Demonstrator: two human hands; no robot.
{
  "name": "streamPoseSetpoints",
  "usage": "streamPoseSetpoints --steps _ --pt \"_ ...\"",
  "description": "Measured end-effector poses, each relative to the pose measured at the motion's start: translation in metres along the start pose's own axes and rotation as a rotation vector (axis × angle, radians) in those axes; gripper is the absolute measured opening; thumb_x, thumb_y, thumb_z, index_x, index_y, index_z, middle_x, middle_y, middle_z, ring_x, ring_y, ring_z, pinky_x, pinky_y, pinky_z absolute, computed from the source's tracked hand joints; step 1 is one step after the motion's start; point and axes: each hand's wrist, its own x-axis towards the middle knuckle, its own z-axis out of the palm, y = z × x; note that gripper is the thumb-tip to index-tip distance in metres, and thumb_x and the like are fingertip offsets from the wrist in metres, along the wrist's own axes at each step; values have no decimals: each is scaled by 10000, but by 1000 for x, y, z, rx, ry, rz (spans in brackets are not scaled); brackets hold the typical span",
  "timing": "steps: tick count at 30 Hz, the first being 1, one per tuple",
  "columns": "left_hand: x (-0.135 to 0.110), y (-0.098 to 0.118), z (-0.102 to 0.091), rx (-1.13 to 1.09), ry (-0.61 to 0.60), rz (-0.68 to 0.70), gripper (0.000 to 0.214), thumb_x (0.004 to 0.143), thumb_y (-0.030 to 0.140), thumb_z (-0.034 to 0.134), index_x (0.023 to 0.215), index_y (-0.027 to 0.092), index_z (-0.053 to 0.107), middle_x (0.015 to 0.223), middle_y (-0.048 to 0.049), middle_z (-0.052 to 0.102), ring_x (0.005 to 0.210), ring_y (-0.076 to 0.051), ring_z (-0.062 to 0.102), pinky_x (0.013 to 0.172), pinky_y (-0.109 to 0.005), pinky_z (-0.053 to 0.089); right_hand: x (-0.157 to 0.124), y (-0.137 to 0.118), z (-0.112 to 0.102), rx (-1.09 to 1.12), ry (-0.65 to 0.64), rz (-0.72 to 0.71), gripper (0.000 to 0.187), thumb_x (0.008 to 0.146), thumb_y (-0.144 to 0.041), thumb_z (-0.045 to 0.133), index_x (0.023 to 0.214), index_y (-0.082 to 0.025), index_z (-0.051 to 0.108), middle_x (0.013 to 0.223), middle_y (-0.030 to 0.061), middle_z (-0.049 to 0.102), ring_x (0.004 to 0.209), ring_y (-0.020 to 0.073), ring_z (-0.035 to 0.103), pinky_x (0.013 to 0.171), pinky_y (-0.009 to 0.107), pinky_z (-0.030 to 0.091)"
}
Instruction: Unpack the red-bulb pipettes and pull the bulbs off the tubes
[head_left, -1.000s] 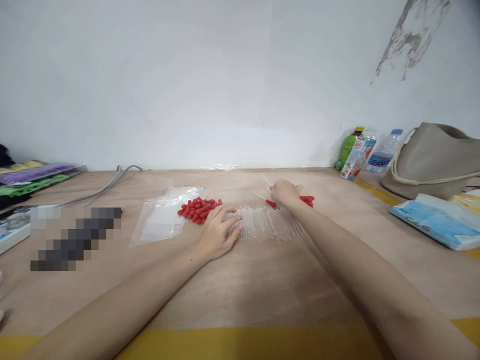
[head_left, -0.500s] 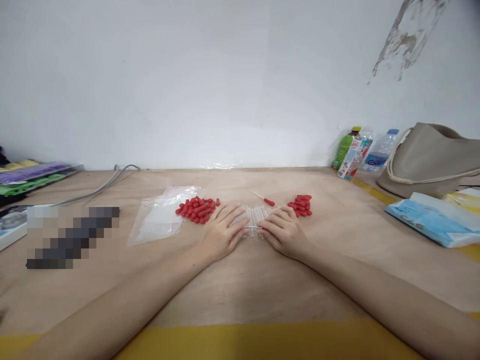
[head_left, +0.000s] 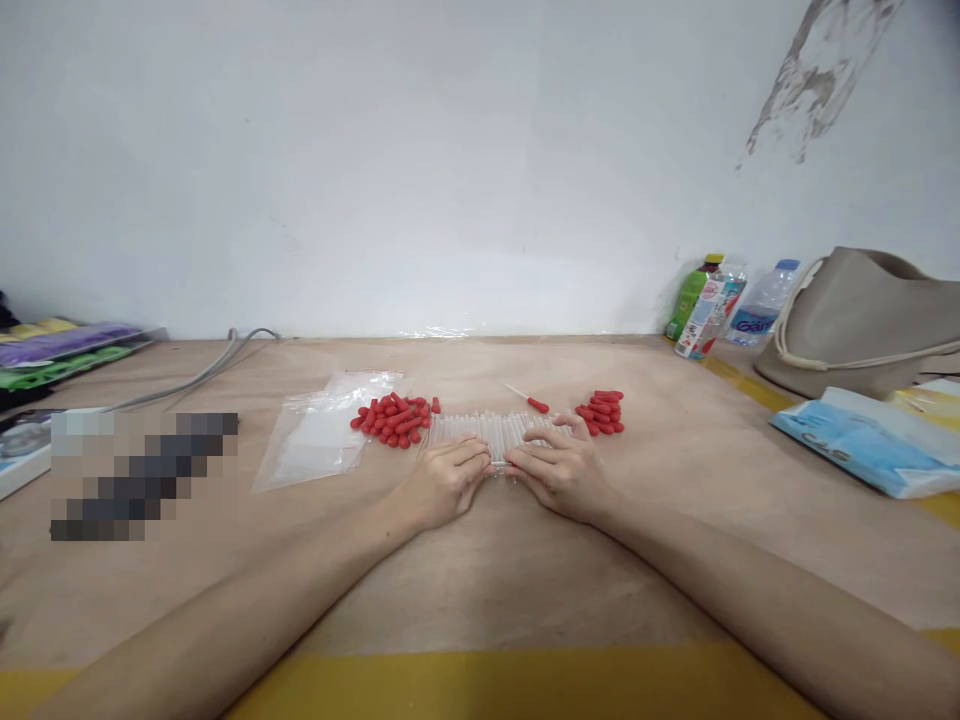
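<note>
A row of thin clear tubes [head_left: 480, 427] lies on the wooden table [head_left: 495, 560] just beyond my hands. My left hand [head_left: 441, 487] and my right hand [head_left: 561, 470] sit side by side at the row's near edge. Their fingers are curled and the fingertips pinch the nearest tubes where the two hands meet. A pile of red caps [head_left: 395, 419] lies left of the tubes and a smaller pile of red caps [head_left: 602, 411] lies to their right. One capped tube [head_left: 528, 399] rests alone behind the row.
An empty clear plastic bag [head_left: 321, 436] lies left of the caps, with grey cables [head_left: 210, 370] behind it. Bottles [head_left: 712, 303], a beige bag [head_left: 862, 320] and a blue packet [head_left: 862, 440] stand at the right. Coloured trays [head_left: 60, 350] line the left edge.
My right hand came back from the far red caps to the tubes' near edge. Both hands lay flat on the tubes, then slid toward me and curled their fingers at the front.
</note>
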Motion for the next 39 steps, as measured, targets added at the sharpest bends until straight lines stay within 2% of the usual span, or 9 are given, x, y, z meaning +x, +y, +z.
streamPoseSetpoints --steps 10,21,25,30,33,35,37,39 --pt "-1 1 -4 -50 28 8 81 833 133 486 861 144 561 838 -42 638 811 -127 611 913 -311 484 -4 3 -4 -77 82 -84 95 821 -192 564 896 -229 608 808 -54 703 914 118 597 887 354 249" --pt "-3 0 -7 -49 51 -2 97 828 126 493 868 143 580 840 -41 652 843 -134 621 916 -317 481 -5 11 -15 -99 83 -149 88 816 -210 580 889 -238 622 833 -60 704 883 119 610 834 338 287" --pt "-10 -7 -11 2 92 -96 116 830 133 488 880 152 591 834 -40 658 859 -150 621 892 -337 491 -10 29 -22 -138 117 23 60 796 -203 599 824 -236 641 787 -46 704 841 123 609 792 321 306" --pt "-6 -12 -9 117 100 -187 117 846 194 494 882 158 599 903 -54 654 942 -195 594 865 -359 476 -13 53 -23 -114 108 242 118 794 -302 588 865 -254 669 795 13 676 738 141 565 694 301 359" --pt "3 -12 -7 187 -23 -310 183 877 256 437 873 176 602 872 -47 620 755 -158 598 661 -281 494 -8 69 -20 -3 81 412 201 828 -334 517 922 -222 655 750 38 627 655 130 544 619 267 396" --pt "11 -10 -5 228 -153 -379 208 884 241 396 934 196 593 843 -39 576 619 -127 548 499 -228 427 -2 83 -20 64 61 547 254 813 -357 520 972 -188 622 751 41 614 617 128 541 595 260 414" --pt "21 -8 -1 261 -266 -403 258 858 160 372 1035 206 554 893 -48 540 598 -123 515 450 -214 373 5 100 -23 78 48 695 283 759 -386 573 940 -170 605 714 33 612 593 139 542 580 271 420" --pt "31 -5 4 267 -329 -397 330 814 78 357 1077 191 520 942 -61 520 635 -131 511 482 -222 385 10 115 -26 83 38 821 235 712 -375 612 824 -169 607 694 34 618 610 154 559 581 277 428"
